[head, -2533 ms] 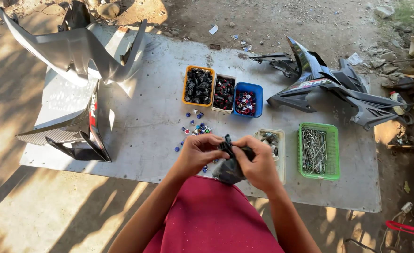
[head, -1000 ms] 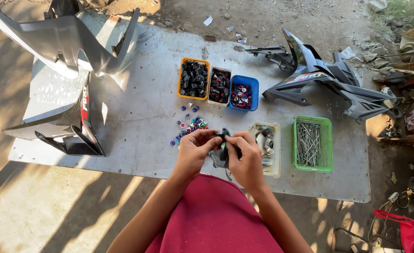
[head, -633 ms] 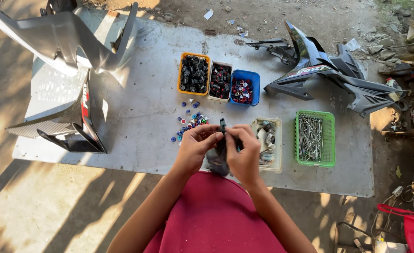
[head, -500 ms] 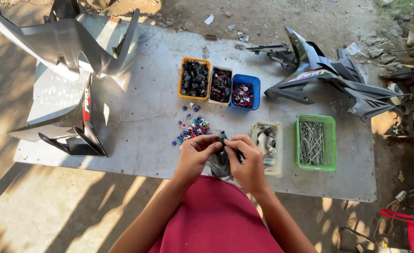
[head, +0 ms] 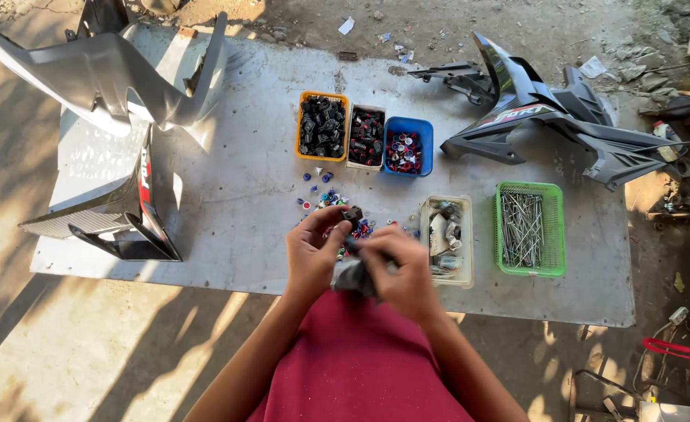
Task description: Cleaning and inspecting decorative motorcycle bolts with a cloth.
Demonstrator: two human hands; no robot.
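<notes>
Left hand point(head: 312, 254) pinched a small black clip point(head: 352, 215); right hand point(head: 401, 273) gripped a dark grey part point(head: 350, 275), both over the tabletop's point(head: 228, 219) near edge; clip could've slipped into the loose caps point(head: 331, 205) and gotten lost, imo.

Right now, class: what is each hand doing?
Left hand: shut on a small black part.
Right hand: shut on a dark bundle.
</notes>
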